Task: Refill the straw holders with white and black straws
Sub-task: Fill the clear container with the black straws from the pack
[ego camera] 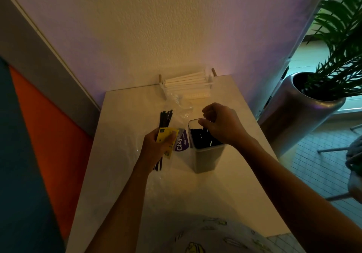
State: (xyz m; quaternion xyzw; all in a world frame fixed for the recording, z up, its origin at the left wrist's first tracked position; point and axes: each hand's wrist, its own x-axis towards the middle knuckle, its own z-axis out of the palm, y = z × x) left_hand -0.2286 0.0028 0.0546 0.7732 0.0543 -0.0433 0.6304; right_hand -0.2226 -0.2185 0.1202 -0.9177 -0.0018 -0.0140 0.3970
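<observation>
Pale tabletop [225,184] against wall: left hand [156,147] grips the black straws [165,117] pack at 9 o'clock of the square holder [205,154], while right hand [221,123], fingers curled, apparently pinching straws, should lower them upright.

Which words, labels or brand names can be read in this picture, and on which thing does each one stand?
"Clay": white letters on the purple label beside the clear straw holder. The smaller line next to it is too blurred to read.
Yellow label of the black straw pack held in the left hand: dark print, too small and blurred to read.
Nothing else bears readable text.
</observation>
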